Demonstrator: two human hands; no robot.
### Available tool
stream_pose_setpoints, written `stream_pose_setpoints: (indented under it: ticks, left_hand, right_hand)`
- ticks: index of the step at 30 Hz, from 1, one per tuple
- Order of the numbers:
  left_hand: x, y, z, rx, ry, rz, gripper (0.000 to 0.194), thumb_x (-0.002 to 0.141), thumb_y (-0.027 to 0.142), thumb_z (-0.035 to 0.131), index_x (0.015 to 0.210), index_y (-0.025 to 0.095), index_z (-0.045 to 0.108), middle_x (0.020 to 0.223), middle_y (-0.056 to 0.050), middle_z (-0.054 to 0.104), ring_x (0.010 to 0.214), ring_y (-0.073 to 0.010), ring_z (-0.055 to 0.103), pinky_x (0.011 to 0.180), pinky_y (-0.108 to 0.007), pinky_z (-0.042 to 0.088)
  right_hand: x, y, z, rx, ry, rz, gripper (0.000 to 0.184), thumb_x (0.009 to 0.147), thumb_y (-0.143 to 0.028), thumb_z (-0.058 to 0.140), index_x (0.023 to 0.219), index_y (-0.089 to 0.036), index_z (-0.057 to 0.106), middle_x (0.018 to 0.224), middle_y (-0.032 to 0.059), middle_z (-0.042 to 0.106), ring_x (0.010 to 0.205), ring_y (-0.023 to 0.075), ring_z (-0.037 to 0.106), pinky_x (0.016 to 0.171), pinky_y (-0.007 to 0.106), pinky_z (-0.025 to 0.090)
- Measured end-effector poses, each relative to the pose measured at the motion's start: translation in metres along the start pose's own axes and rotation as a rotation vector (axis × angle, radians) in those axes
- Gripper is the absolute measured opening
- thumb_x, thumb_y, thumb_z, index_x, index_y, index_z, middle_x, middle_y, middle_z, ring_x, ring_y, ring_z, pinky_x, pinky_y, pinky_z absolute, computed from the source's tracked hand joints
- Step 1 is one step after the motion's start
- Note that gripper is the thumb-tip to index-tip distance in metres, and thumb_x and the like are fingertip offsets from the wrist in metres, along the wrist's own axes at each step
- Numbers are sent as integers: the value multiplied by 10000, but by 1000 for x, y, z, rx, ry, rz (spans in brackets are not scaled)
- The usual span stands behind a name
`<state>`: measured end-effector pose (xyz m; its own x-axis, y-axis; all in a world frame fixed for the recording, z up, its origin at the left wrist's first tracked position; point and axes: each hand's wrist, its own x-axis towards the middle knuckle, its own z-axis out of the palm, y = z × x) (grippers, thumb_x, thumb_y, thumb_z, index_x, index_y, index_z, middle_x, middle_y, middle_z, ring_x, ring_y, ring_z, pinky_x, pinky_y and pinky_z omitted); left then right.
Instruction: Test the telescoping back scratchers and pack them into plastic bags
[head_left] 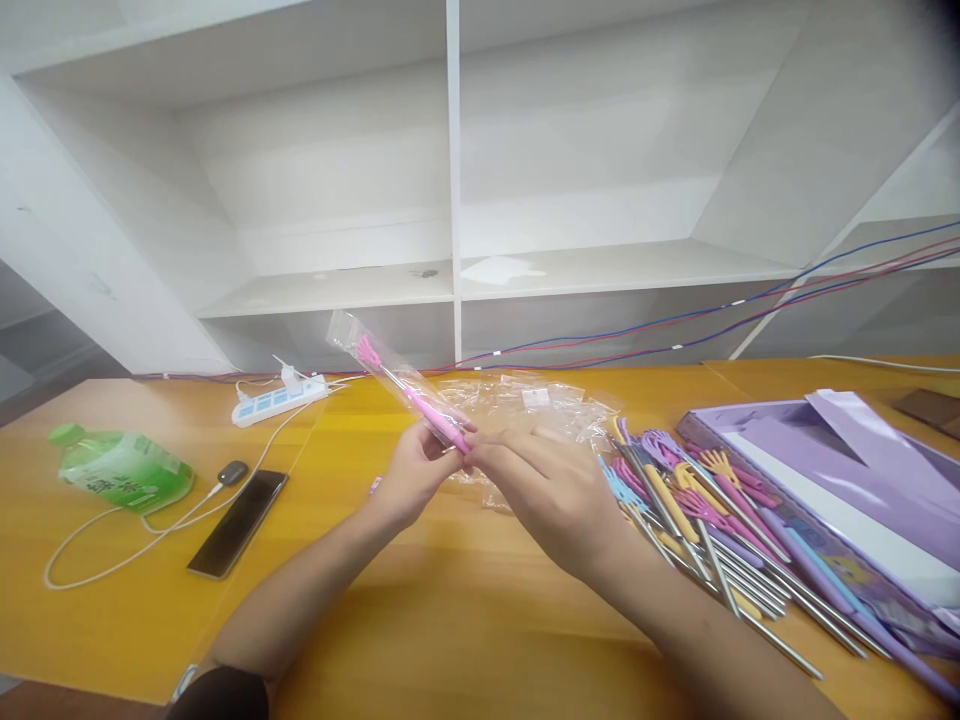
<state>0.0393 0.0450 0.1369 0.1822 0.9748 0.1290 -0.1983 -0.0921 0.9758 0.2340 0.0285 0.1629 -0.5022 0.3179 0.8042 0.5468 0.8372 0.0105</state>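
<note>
A pink back scratcher (424,407) with a hand-shaped head and a metal shaft lies inside a narrow clear plastic sleeve (343,330), tilted up to the left above the table. My left hand (415,470) is closed around the lower handle end. Fingers of my right hand (551,490) pinch the same end, at the sleeve's edge; their tips are partly hidden. Behind my hands lie several clear plastic sleeves (536,400) in a loose heap. Close by my right forearm is a pile of back scratchers (705,500) in pink, yellow, purple and blue.
An open purple box (847,450) stands at the right. On the left are a green bottle (124,468) on its side, a phone (238,523), a white cable and a power strip (279,400). White shelving (454,180) rises behind the table, with blue and red wires (622,335) along it.
</note>
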Motion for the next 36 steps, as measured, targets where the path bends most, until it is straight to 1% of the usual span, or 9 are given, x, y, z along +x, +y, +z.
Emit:
stream_pose_setpoints:
  ticks: [8,14,19,21,24,28,32,34,36]
  left_hand:
    - [-2,12,-5,71,-150,-33,240,847,333,864,917,177,696,883,-15,653,767,-125,588,723,-256,482]
    - [-3,11,-12,115,-181,-32,243,861,288,821,1076,210,740,1055,-56,700,926,-177,628,817,-286,500]
    - [0,9,-12,-75,-222,-8,346,911,518,711,1001,188,767,884,-54,649,776,-183,565,739,-321,474]
    - [0,9,-11,-54,-173,-17,438,979,594,630,1000,181,775,892,-66,652,789,-187,562,748,-324,476]
    - [1,13,-12,91,-82,16,422,991,580,665,987,173,777,924,-72,676,871,-197,604,830,-321,494]
    - [7,19,-22,145,-74,62,423,990,570,682,934,158,762,937,-70,679,873,-189,623,841,-322,510]
    - [12,23,-29,172,-82,69,398,972,555,722,1036,164,764,841,-31,638,747,-141,573,711,-284,479]
    - [12,23,-29,173,-40,85,412,957,529,756,1179,183,735,831,-18,648,753,-142,590,716,-277,482]
    - [12,24,-28,162,18,97,473,934,507,793,1275,197,686,829,-11,669,776,-152,622,749,-281,500]
  right_hand:
    - [-3,5,8,73,42,27,282,1064,-114,580,1322,-210,636,1017,38,792,859,164,706,741,338,459]
    - [-6,6,9,111,-77,96,384,1104,-213,533,1474,-287,609,1212,67,775,989,198,731,789,344,559]
    - [-6,5,12,128,-59,63,419,1093,-186,547,1498,-285,590,1197,75,778,1002,209,737,808,367,587]
    - [-6,6,14,124,-44,56,390,1091,-181,550,1464,-282,609,1208,80,774,1020,214,740,841,376,593]
    - [-3,11,14,153,-44,9,317,1091,-269,593,1406,-248,624,1220,99,759,1019,216,730,864,378,592]
    - [2,20,8,276,-250,-5,504,1001,-544,706,1400,-250,614,1285,115,708,1043,247,701,849,392,580]
    - [10,21,5,362,-368,284,156,1106,-400,550,1090,-293,663,1003,1,725,814,166,668,668,299,502]
    - [13,19,6,407,-373,368,216,1119,-357,519,958,-269,632,867,-31,691,756,143,634,644,279,464]
    - [13,19,9,430,-360,337,237,1120,-315,514,921,-253,626,885,-29,699,804,143,631,710,286,470]
